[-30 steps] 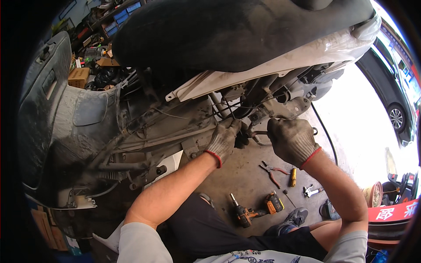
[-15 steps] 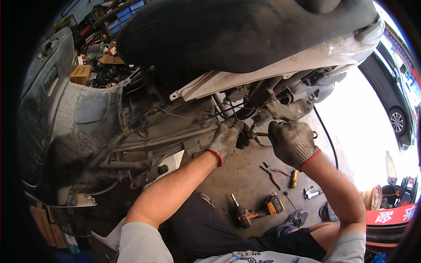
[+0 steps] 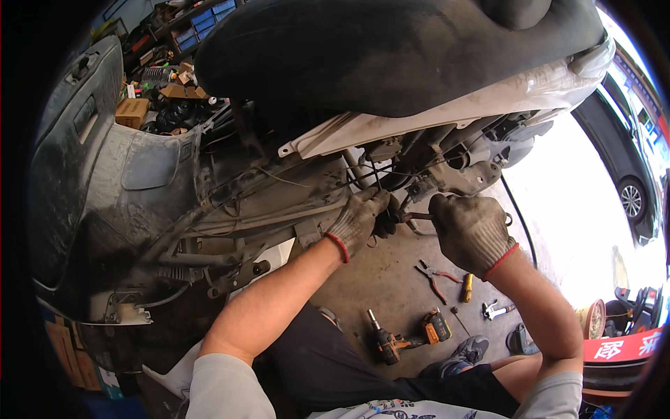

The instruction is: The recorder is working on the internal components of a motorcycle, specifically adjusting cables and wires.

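A scooter with its side panels off fills the upper view, under a black seat (image 3: 335,63). My right hand (image 3: 471,230), in a dirty knit glove with a red cuff, is closed around a wrench (image 3: 419,216). The wrench's ring end sticks out past the far side of the fist. Its other end meets a dark metal part below the frame bracket (image 3: 460,176). My left hand (image 3: 361,218), gloved alike, is closed beside that part, where thin black cables come down. What its fingers grip is hidden.
On the floor lie red-handled pliers (image 3: 436,279), a yellow-handled screwdriver (image 3: 467,287), a cordless impact driver (image 3: 405,339) and a small silver tool (image 3: 497,309). A white body panel (image 3: 433,122) overhangs my hands. A dark car (image 3: 621,153) stands at the right.
The view has shifted slightly. Both hands stay at the same part, with the right hand still on the wrench and only slightly moved.
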`<state>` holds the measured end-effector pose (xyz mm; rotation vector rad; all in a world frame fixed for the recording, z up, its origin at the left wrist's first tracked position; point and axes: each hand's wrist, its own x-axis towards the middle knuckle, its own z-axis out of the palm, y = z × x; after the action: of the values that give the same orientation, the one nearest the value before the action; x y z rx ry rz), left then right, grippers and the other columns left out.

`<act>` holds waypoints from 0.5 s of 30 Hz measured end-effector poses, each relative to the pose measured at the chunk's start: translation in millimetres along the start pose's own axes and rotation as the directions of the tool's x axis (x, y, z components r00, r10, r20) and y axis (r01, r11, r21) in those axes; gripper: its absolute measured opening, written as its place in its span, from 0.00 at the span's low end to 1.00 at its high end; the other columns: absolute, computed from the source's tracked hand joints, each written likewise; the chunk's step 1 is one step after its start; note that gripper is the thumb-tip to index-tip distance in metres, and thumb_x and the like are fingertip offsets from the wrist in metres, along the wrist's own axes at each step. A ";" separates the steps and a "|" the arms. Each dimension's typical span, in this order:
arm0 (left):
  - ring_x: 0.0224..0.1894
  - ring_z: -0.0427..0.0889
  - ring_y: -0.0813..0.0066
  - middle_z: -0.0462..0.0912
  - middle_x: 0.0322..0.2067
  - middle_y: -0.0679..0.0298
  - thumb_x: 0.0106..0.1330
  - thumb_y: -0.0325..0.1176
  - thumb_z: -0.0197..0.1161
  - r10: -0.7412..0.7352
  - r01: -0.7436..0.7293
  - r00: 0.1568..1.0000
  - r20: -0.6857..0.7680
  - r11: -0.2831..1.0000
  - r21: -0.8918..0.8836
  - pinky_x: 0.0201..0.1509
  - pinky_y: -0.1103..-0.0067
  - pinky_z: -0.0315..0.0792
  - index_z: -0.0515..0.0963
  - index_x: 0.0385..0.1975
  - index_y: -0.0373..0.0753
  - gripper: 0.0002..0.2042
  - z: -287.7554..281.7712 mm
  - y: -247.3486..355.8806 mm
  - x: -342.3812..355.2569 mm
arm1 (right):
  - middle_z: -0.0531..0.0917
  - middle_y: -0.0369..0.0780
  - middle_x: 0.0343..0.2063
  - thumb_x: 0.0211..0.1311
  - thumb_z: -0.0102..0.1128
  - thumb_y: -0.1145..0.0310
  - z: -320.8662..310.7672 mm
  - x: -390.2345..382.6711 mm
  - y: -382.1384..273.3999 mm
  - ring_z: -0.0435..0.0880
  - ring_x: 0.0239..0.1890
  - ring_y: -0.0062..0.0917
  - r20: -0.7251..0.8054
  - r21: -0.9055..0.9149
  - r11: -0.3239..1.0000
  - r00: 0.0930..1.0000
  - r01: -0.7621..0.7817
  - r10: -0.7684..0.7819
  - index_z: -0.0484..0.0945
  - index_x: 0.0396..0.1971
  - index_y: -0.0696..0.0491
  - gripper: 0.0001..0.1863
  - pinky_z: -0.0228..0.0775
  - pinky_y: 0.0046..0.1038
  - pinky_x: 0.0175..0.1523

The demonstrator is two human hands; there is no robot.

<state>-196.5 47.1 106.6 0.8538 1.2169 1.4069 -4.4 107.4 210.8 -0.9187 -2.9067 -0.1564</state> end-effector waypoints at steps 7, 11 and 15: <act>0.19 0.76 0.79 0.81 0.23 0.65 0.75 0.43 0.49 -0.067 0.065 0.998 -0.014 0.994 -0.087 0.23 0.81 0.70 0.77 0.35 0.36 0.16 0.1 -5.6 2.6 | 0.84 0.44 0.25 0.49 0.59 0.73 -11.3 0.0 -12.7 0.85 0.31 0.41 -0.059 -0.046 0.995 0.994 0.090 -0.093 0.81 0.32 0.52 0.09 0.77 0.39 0.33; 0.20 0.76 0.78 0.81 0.24 0.63 0.75 0.42 0.49 -0.051 0.053 0.999 0.018 0.987 -0.152 0.24 0.81 0.71 0.77 0.35 0.36 0.16 0.3 -7.3 2.3 | 0.83 0.43 0.23 0.54 0.56 0.72 -25.2 2.8 -28.4 0.85 0.28 0.40 -0.103 -0.093 0.986 0.984 0.138 -0.147 0.81 0.31 0.51 0.06 0.77 0.38 0.31; 0.20 0.76 0.78 0.81 0.25 0.62 0.75 0.42 0.50 -0.072 0.074 0.997 0.015 0.975 -0.208 0.24 0.81 0.70 0.76 0.35 0.35 0.16 -2.7 -3.6 -1.8 | 0.84 0.43 0.25 0.57 0.54 0.70 -24.7 6.6 -23.1 0.85 0.29 0.38 -0.127 -0.128 0.971 0.968 0.201 -0.217 0.80 0.34 0.50 0.07 0.77 0.37 0.33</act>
<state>-197.8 44.5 102.6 0.6617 1.0628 1.4416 -21.8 89.2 234.4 -0.5840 -2.8798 -0.3901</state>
